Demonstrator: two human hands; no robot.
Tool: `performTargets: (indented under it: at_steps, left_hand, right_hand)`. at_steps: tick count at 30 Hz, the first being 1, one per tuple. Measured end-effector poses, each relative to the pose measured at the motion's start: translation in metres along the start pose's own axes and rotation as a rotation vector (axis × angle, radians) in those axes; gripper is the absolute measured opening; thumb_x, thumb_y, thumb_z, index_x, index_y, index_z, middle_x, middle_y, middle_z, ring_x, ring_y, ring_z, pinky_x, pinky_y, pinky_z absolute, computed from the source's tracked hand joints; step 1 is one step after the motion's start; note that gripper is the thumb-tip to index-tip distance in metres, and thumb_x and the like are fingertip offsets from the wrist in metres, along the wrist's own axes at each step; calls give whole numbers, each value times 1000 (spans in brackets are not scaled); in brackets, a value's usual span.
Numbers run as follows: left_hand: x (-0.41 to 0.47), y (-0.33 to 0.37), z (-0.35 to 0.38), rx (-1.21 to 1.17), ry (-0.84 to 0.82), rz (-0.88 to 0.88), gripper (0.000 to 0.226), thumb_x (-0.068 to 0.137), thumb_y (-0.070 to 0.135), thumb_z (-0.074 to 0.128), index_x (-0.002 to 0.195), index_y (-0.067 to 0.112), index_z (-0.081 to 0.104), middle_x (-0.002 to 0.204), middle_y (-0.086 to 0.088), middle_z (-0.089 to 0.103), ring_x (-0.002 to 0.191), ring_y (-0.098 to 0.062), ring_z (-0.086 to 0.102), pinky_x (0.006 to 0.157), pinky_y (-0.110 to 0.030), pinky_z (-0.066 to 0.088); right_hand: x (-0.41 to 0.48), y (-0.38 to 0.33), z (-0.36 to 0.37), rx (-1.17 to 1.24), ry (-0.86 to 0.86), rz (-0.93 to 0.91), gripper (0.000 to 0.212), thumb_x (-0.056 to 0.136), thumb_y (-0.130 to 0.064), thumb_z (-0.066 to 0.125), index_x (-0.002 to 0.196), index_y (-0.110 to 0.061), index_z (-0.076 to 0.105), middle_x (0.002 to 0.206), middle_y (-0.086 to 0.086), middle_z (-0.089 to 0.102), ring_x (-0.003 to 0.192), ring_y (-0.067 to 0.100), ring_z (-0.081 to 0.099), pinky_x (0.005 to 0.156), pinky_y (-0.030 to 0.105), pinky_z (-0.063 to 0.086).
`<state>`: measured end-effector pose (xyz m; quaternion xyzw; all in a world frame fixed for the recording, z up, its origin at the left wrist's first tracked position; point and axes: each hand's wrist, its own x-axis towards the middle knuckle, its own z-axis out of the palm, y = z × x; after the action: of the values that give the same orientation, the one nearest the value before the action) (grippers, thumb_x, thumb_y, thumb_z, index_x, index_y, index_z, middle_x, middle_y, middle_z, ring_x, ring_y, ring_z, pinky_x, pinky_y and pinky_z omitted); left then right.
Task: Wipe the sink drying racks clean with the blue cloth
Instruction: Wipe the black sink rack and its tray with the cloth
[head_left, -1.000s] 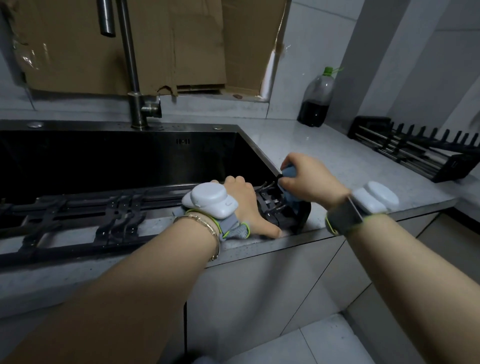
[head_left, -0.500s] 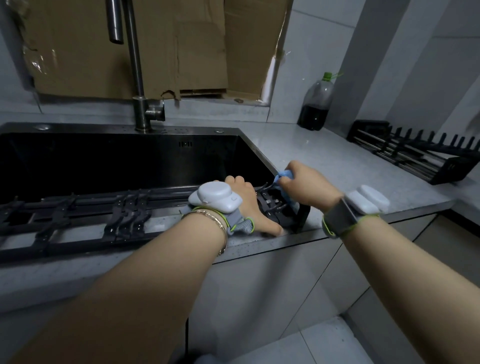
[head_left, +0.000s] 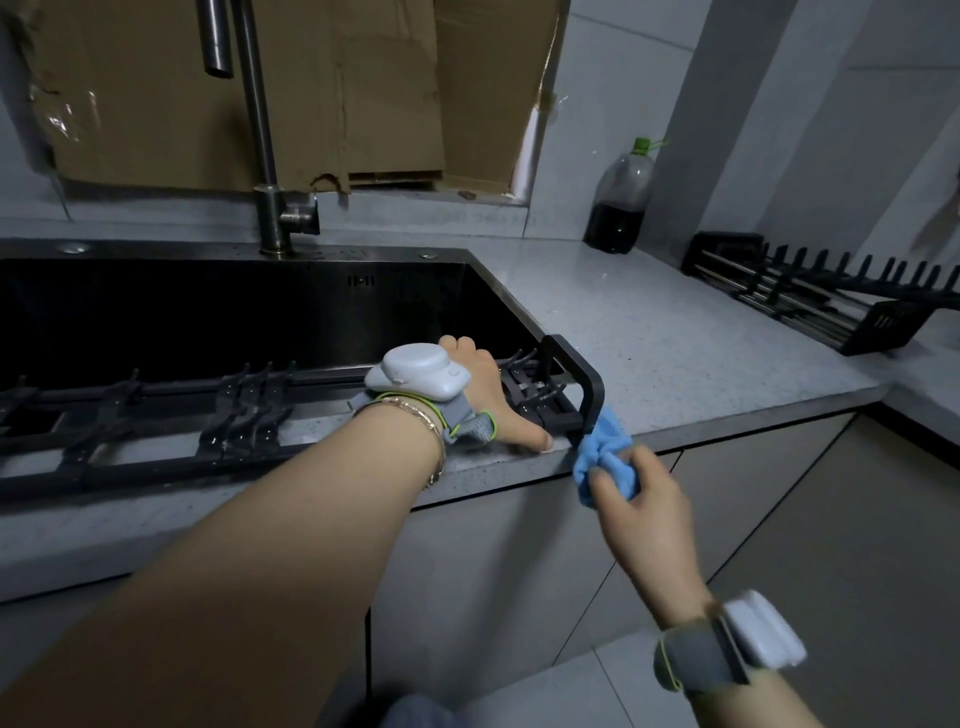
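Cloth (head_left: 605, 460) now at left-right rack's (head_left: 244, 413) end

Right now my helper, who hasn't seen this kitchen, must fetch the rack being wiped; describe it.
Find the dark sink. The long black rack spans its front edge, left hand holding it, blue cloth at its right end. The second rack sits apart on the counter at far right.

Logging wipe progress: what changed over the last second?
The right hand, gripping the blue cloth, came off the right end of the drying rack and moved down toward the person, to its near corner. The left hand still holds the rack; the second rack is unmoved.
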<state>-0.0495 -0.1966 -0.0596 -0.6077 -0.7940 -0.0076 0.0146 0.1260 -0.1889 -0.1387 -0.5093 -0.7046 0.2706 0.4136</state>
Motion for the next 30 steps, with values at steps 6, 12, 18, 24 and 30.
performTargets:
  at_steps: [6, 12, 18, 24, 30]
  left_hand:
    - [1, 1, 2, 16, -10, 2, 91, 58, 85, 55, 113, 13, 51, 115, -5, 46, 107, -23, 42, 77, -31, 26]
    - [6, -2, 1, 45, -76, 15, 85, 61, 77, 58, 116, 13, 50, 114, -8, 44, 108, -25, 42, 81, -34, 30]
    - [-2, 0, -2, 147, -70, 64, 84, 66, 84, 49, 105, 10, 51, 106, -7, 46, 100, -24, 46, 80, -34, 34]
    - [-17, -25, -15, 125, -24, 36, 81, 68, 82, 51, 108, 11, 54, 118, -7, 57, 112, -25, 50, 88, -39, 34]
    - [-32, -52, 4, -160, -88, -82, 122, 64, 78, 58, 151, 18, -2, 154, -12, 20, 137, -33, 29, 111, -45, 27]
  right_hand:
    - [12, -25, 9, -119, 99, -403, 11, 82, -4, 60, 90, -6, 66, 92, 0, 47, 80, 14, 50, 71, 15, 35]
    - [6, -33, 24, -498, 164, -631, 15, 67, -9, 60, 81, -9, 64, 93, 10, 56, 77, 31, 49, 58, 33, 40]
    - [23, -20, 5, -691, 215, -635, 22, 59, -5, 74, 73, -8, 58, 119, 14, 59, 95, 29, 37, 64, 40, 42]
    - [32, -24, 1, -361, 228, -661, 19, 76, -11, 50, 93, -6, 57, 91, 13, 60, 84, 27, 41, 65, 42, 43]
    - [24, -28, 15, -427, 216, -518, 13, 78, -9, 63, 66, -6, 56, 68, 11, 56, 68, 29, 43, 59, 37, 35]
